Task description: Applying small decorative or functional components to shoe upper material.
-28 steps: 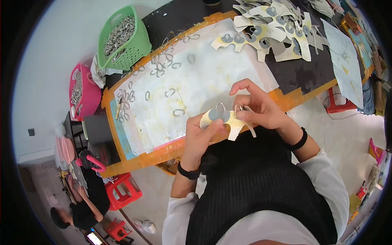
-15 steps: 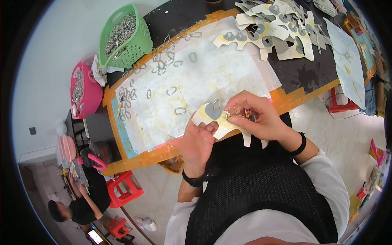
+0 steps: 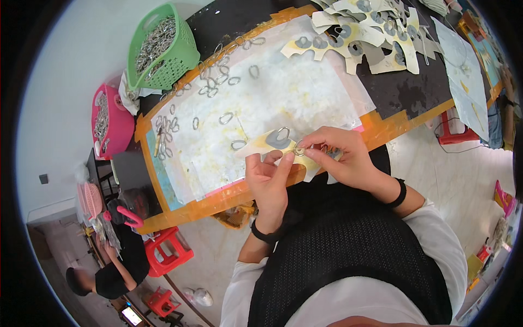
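A flat cream cut-out piece (image 3: 261, 143) with yellowish smears lies over the near edge of the work sheet, between my hands. It has a grey rounded patch (image 3: 277, 141) with an oval metal ring (image 3: 283, 133) standing at it. My left hand (image 3: 268, 182) is closed at the piece's near side, its thumb tip touching a small metal ring (image 3: 299, 149). From the other side my right hand (image 3: 346, 155) pinches that ring between thumb and forefinger. Some small shiny things show within the right hand's curled fingers, too hidden to name.
Loose metal rings (image 3: 222, 79) are scattered over the white sheet (image 3: 283, 82). A green basket (image 3: 182, 52) and a pink basket (image 3: 121, 125), both holding rings, stand at the left. Similar cut-outs (image 3: 376, 38) are heaped at the far right. Another person (image 3: 117, 272) sits at lower left.
My left hand has moved up and right, bringing its thumb to the small ring beside my right fingers. The cut-out now lies flatter and further left.
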